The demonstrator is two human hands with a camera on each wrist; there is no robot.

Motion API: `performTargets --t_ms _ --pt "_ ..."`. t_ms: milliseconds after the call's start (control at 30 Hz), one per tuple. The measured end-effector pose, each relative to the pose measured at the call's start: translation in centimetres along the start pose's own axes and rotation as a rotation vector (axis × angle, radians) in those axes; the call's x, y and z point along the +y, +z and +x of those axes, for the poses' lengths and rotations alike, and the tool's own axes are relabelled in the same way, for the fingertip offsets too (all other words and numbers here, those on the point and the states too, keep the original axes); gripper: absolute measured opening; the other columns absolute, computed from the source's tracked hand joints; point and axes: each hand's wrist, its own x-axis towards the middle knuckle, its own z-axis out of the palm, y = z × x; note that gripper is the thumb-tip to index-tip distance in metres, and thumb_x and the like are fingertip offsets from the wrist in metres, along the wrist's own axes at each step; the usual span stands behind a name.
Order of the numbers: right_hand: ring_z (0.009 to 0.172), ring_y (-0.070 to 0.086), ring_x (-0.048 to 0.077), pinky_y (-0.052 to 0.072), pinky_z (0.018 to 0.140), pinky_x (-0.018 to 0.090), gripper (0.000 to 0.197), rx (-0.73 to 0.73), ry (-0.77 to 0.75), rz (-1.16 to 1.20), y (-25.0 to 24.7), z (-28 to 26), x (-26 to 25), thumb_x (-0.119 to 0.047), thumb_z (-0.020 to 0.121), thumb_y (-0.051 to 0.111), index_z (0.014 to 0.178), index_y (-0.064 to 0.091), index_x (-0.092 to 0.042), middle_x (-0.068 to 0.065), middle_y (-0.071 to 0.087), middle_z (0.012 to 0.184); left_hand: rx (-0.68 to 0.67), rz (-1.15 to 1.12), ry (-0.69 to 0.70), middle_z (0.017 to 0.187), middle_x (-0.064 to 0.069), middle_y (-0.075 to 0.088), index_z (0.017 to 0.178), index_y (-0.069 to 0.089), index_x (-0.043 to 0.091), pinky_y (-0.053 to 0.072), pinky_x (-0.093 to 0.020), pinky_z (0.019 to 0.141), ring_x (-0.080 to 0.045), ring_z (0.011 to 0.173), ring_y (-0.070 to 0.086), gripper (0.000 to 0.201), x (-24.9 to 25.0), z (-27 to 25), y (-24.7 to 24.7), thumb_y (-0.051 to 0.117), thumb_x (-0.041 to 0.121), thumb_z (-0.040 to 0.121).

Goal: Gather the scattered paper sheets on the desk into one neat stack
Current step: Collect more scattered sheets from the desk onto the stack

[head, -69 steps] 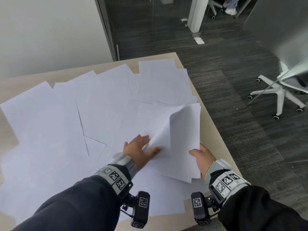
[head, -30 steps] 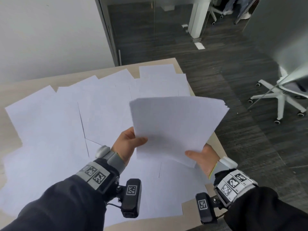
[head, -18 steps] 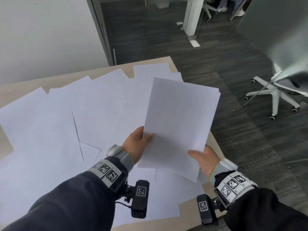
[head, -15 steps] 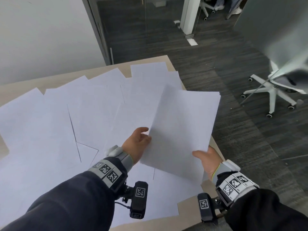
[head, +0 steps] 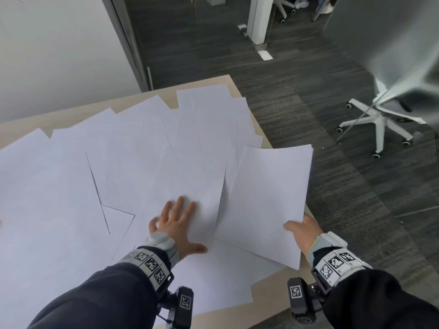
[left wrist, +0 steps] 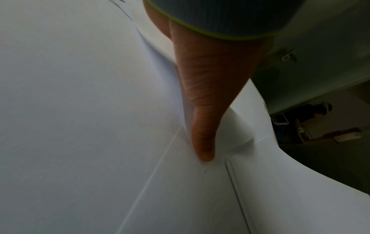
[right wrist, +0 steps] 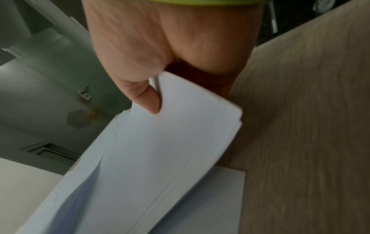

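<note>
White paper sheets (head: 71, 181) lie scattered and overlapping across the tan desk (head: 266, 136). My right hand (head: 301, 230) pinches a gathered stack of sheets (head: 268, 198) at its near right corner, thumb on top, and holds it tilted above the desk's right edge; the right wrist view shows the thumb (right wrist: 148, 101) on the stack (right wrist: 160, 158). My left hand (head: 177, 224) lies flat with spread fingers on a loose sheet (head: 190, 176) just left of the stack. In the left wrist view the left thumb (left wrist: 202, 110) rests on paper (left wrist: 80, 110).
The desk's right edge (head: 306, 210) drops to dark carpet (head: 332, 162). A white swivel chair (head: 380, 119) stands to the right. A white wall (head: 59, 48) and a glass partition (head: 190, 36) lie behind the desk.
My left hand let go of the stack and dropped flat onto a loose sheet on the desk. The stack, now held by the right hand alone, swung to the right and lower.
</note>
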Motion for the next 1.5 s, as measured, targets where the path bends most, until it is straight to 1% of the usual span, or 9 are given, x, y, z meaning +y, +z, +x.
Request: performTargets --t_ms 167,267,500,700,833,967,1167,1333,1500 --pt "0.086 0.066 0.025 0.051 0.075 0.033 0.026 -0.008 -0.018 0.042 0.2 -0.6 0.1 -0.001 0.088 0.055 0.108 0.064 -0.015 0.002 0.071 0.091 0.183 -0.216 -0.053 0.163 0.016 0.024 0.153 0.029 0.04 0.031 -0.047 0.117 -0.016 0.149 0.025 0.084 -1.4 0.1 -1.3 0.066 0.064 0.081" --pt "0.09 0.068 0.029 0.053 0.082 0.04 0.03 -0.041 -0.028 0.071 0.6 -1.1 0.2 0.001 0.088 0.055 0.113 0.065 -0.013 0.005 0.073 0.093 0.303 -0.389 -0.057 0.118 0.008 0.061 0.127 0.056 0.03 0.046 -0.036 0.088 -0.021 0.111 0.058 0.051 -1.3 0.2 -2.4 0.066 0.054 0.083" --pt "0.091 0.065 0.029 0.051 0.074 0.037 0.036 -0.143 0.022 0.327 2.4 -2.8 -0.4 0.005 0.091 0.054 0.122 0.059 -0.013 0.013 0.07 0.103 0.19 -0.336 0.168 0.161 0.007 0.035 0.153 0.039 0.024 0.017 -0.032 0.122 -0.018 0.154 0.019 0.077 5.5 -0.3 -3.3 0.064 0.057 0.088" --pt "0.107 0.063 0.031 0.052 0.094 0.047 0.046 -0.016 0.119 0.322 3.6 -3.4 -0.4 -0.061 0.094 0.045 0.129 0.054 -0.033 0.003 0.065 0.12 -0.117 -0.063 0.277 0.168 0.018 0.004 0.15 0.028 0.047 0.01 -0.055 0.125 -0.019 0.156 -0.008 0.1 9.4 -0.6 -0.9 0.049 0.092 0.064" --pt "0.098 0.068 0.026 0.054 0.088 0.041 0.039 -0.076 0.069 0.275 3.7 -3.2 0.0 -0.055 0.091 0.055 0.117 0.063 -0.027 0.001 0.073 0.104 -0.152 0.017 0.367 0.167 0.02 -0.004 0.153 0.018 0.05 -0.004 -0.054 0.124 -0.015 0.154 -0.017 0.103 10.0 -0.9 0.7 0.039 0.097 0.064" --pt "0.091 0.069 0.023 0.053 0.072 0.034 0.026 -0.097 -0.006 0.216 3.2 -2.8 0.5 -0.008 0.091 0.06 0.116 0.067 -0.014 0.002 0.075 0.097 -0.078 -0.093 0.371 0.168 0.019 0.007 0.154 0.024 0.045 0.004 -0.047 0.126 -0.009 0.155 -0.006 0.082 9.0 -1.1 0.6 0.049 0.078 0.084" --pt "0.095 0.07 0.025 0.054 0.088 0.042 0.022 -0.113 -0.1 0.286 1.0 -3.0 -0.6 -0.004 0.094 0.059 0.109 0.07 -0.016 0.001 0.077 0.098 0.209 -0.644 0.073 0.164 0.006 0.027 0.156 0.028 0.03 0.027 -0.041 0.122 -0.017 0.15 0.027 0.084 5.1 0.1 -3.0 0.074 0.044 0.087" --pt "0.08 0.073 0.012 0.056 0.067 0.023 0.024 -0.176 -0.259 0.35 0.8 -4.9 -4.0 0.001 0.094 0.057 0.094 0.072 -0.017 -0.001 0.078 0.089 0.214 -1.261 0.09 0.146 -0.001 0.054 0.157 0.026 0.03 0.038 -0.036 0.108 -0.02 0.135 0.05 0.09 3.2 0.3 -7.8 0.08 0.023 0.086" --pt "0.068 0.068 0.0 0.048 0.059 0.012 0.022 -0.237 -0.359 0.309 2.2 -5.8 -6.4 0.001 0.092 0.06 0.092 0.073 -0.017 -0.009 0.077 0.081 0.268 -1.531 0.213 0.1 -0.007 0.077 0.106 0.069 0.011 0.054 -0.032 0.081 -0.025 0.093 0.072 0.021 3.8 -1.0 -10.1 0.073 0.006 0.086"
